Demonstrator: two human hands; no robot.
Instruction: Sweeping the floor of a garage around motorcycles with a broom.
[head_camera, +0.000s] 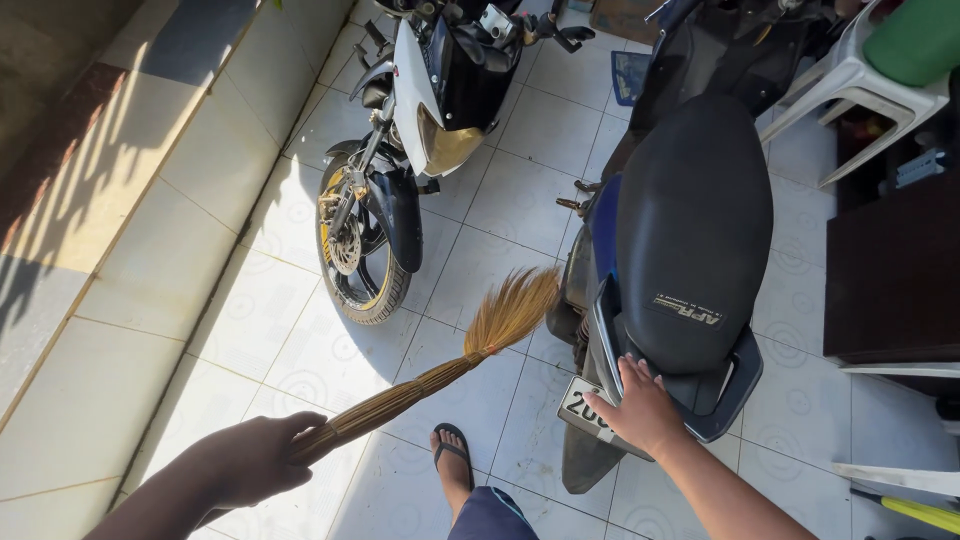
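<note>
A pale tiled floor (480, 250) is carrying everything here, with sun and shadow lying across it. A motorcycle (400, 150) and a scooter (680, 250) are standing on it, a white plastic chair (850, 90) is sitting behind, and a sandalled foot (452, 462) is resting on the tiles.

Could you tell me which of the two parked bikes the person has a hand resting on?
It is the dark blue scooter with the wide black seat: the right hand rests on its rear grab rail. The white motorcycle stands untouched, while the left hand holds a straw broom.
</note>
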